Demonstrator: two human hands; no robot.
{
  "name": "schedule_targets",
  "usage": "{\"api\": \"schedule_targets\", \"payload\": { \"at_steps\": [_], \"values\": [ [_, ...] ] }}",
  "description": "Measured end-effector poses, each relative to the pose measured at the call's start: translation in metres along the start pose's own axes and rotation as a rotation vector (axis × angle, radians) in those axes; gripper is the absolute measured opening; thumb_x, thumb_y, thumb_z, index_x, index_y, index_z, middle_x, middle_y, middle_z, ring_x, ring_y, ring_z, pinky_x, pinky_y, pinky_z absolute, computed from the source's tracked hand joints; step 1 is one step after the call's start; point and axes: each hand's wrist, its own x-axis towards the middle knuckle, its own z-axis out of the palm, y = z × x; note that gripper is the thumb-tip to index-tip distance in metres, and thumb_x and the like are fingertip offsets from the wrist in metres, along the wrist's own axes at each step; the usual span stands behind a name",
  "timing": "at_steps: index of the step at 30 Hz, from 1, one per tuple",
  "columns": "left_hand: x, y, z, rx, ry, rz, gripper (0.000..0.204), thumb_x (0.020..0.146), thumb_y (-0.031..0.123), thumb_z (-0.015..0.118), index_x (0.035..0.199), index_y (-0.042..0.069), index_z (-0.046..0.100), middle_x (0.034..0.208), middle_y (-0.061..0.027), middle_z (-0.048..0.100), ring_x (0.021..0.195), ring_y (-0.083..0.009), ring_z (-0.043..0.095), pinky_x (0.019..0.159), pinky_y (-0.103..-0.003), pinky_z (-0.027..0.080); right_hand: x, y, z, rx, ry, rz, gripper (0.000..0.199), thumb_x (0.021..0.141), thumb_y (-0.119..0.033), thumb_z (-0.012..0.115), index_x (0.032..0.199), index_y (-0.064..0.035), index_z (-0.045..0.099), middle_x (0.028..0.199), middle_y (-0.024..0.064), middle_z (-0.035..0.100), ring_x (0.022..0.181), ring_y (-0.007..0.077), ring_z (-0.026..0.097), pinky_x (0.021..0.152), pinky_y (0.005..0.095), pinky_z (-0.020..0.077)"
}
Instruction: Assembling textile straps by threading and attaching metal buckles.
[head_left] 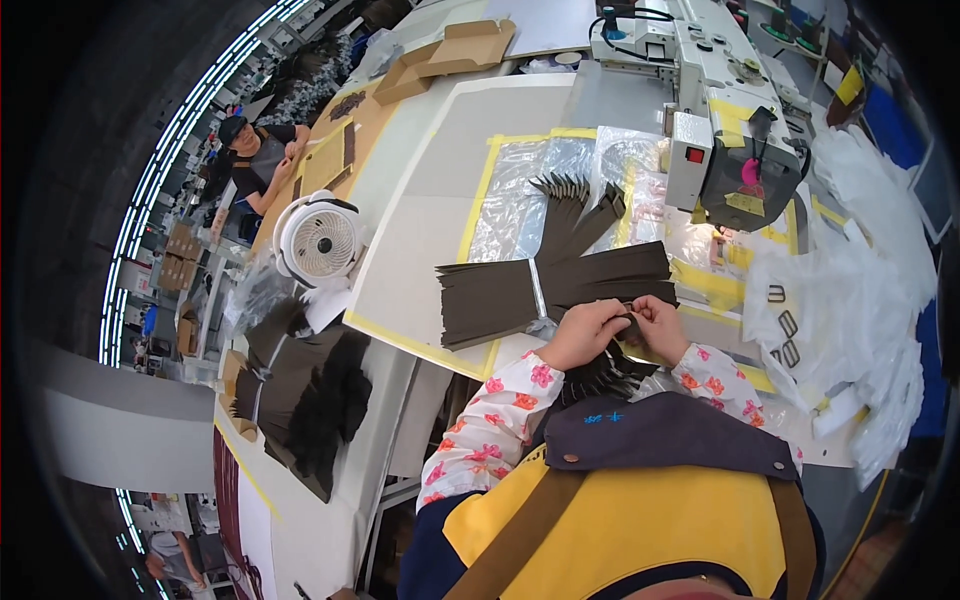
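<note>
Both hands meet close to my body at the table's front edge. My left hand (585, 332) is closed, its fingertips pinching a dark brown fabric strip (628, 335). My right hand (660, 328) is closed on the same strip from the other side; the exact fold between the fingers is partly hidden. Just beyond the hands lies a wide bundle of dark brown strips (485, 302), bound by a pale band (538, 288). More brown strips (565, 225) fan out away from me behind it. Below my hands, further dark strip ends (605, 378) hang near my apron.
A sewing machine (740, 180) stands at the right back, beside white plastic bags (850, 290) with dark buckles (787, 325). Yellow-taped clear plastic (510, 190) covers the work surface. Leftward are a white fan (322, 243), another tied bundle (290, 385) and a seated co-worker (262, 165).
</note>
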Motion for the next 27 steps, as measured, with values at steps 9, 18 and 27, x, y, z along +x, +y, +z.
{"api": "schedule_targets", "payload": {
  "at_steps": [9, 18, 27],
  "values": [
    [0.006, -0.018, -0.008, 0.192, -0.052, 0.012, 0.014, 0.076, 0.014, 0.059, 0.078, 0.001, 0.056, 0.07, -0.0154, 0.058, 0.067, -0.0324, 0.057, 0.059, -0.037, 0.045, -0.009, -0.018, 0.014, -0.212, -0.12, -0.102, 0.011, 0.08, -0.004, 0.052, 0.08, -0.0019, 0.041, 0.067, 0.0055, 0.053, 0.057, 0.0112, 0.059, 0.047, 0.0226, 0.046],
    [0.015, -0.02, -0.015, 0.124, -0.319, -0.102, 0.015, 0.071, 0.012, 0.064, 0.077, -0.001, 0.057, 0.067, -0.0133, 0.058, 0.061, -0.0269, 0.058, 0.056, -0.032, 0.044, -0.016, -0.01, 0.001, -0.216, -0.213, -0.081, 0.006, 0.08, 0.001, 0.05, 0.084, 0.0017, 0.047, 0.072, 0.0056, 0.054, 0.064, 0.0134, 0.061, 0.056, 0.0242, 0.0492],
    [0.015, -0.011, 0.0, -0.124, -0.211, 0.038, 0.024, 0.075, 0.021, 0.064, 0.086, 0.002, 0.054, 0.073, -0.0084, 0.055, 0.059, -0.0166, 0.053, 0.054, -0.029, 0.042, -0.018, -0.02, -0.011, 0.117, -0.079, -0.021, 0.017, 0.074, 0.004, 0.054, 0.074, -0.0043, 0.039, 0.067, 0.0021, 0.048, 0.051, 0.0086, 0.051, 0.044, 0.0209, 0.0416]
  ]
}}
